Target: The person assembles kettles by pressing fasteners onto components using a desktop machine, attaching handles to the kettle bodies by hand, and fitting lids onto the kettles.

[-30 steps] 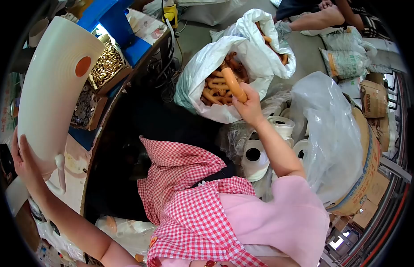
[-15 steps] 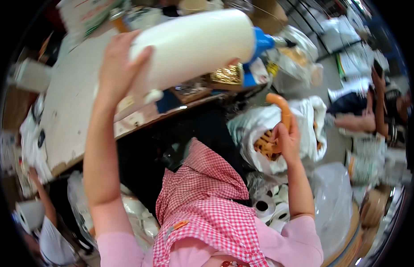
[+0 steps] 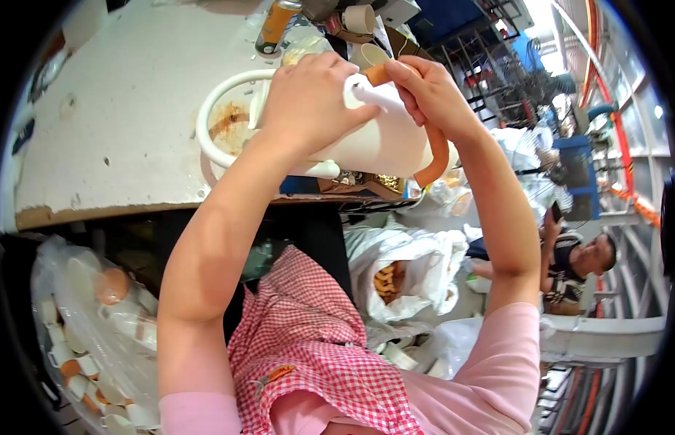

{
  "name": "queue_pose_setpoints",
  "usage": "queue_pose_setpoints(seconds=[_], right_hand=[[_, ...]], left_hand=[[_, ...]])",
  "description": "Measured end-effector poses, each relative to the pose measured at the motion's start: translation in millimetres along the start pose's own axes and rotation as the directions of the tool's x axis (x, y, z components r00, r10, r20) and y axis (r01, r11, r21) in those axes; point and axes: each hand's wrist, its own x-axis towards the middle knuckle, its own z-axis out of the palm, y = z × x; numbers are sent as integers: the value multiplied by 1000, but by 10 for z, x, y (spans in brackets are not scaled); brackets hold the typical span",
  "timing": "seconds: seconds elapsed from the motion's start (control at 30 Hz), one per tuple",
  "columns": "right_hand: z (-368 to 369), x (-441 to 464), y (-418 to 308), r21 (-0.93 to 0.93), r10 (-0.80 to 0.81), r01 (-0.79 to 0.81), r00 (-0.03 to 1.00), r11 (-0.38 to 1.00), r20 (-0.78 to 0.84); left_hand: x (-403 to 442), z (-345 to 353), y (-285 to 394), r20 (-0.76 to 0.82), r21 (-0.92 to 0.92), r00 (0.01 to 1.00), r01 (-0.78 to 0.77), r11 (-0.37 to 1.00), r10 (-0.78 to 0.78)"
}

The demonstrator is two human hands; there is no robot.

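My left hand (image 3: 312,105) grips the end of a white cylindrical container body (image 3: 381,145), which lies tilted above the worktable. A small dark hole shows in the white surface beside my left thumb. My right hand (image 3: 435,98) pinches a tan curved handle (image 3: 437,154) near its upper end. That end is close to the small hole, and the handle's curve runs along the body's far end; whether they touch I cannot tell. Left of my left hand, a white ring-shaped handle (image 3: 205,123) rests over a brown-stained patch; how it connects to the body is hidden.
The pale worktable (image 3: 120,109) carries an orange can (image 3: 278,25) and small boxes. Below its edge stand a white sack (image 3: 424,268) of tan handles and a clear bag (image 3: 98,312) of white and tan parts. Another person (image 3: 577,264) sits at the right.
My right hand has lifted the tan handle from beside the sack up to the white body. The body has swung lower, and its blue end is now out of sight. The view has turned.
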Motion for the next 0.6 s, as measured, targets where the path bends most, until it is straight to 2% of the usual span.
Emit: queue_pose_setpoints(seconds=[0.03, 0.1, 0.17, 0.23, 0.4, 0.47, 0.6], right_hand=[[29, 39, 12, -42, 9, -8, 1000, 999, 29], [37, 77, 37, 2, 28, -28, 998, 1000, 52], [71, 95, 74, -51, 43, -40, 997, 998, 69], [102, 109, 57, 47, 69, -70, 997, 996, 40], [96, 148, 30, 30, 83, -85, 994, 996, 66], [77, 143, 86, 99, 100, -103, 994, 990, 31], [75, 134, 72, 28, 88, -89, 995, 996, 44]], left_hand=[[-19, -3, -4, 6, 26, 1000, 0, 1000, -1], [-33, 22, -15, -32, -16, 997, 62, 998, -63], [-39, 46, -13, -34, 48, 999, 35, 998, -33], [-36, -13, 6, 1, 34, 997, 74, 997, -74], [-32, -31, -7, 86, 28, 994, 69, 997, -71], [-33, -22, -22, 84, 27, 994, 69, 997, -71], [-27, -24, -10, 81, 40, 994, 74, 996, -77]])
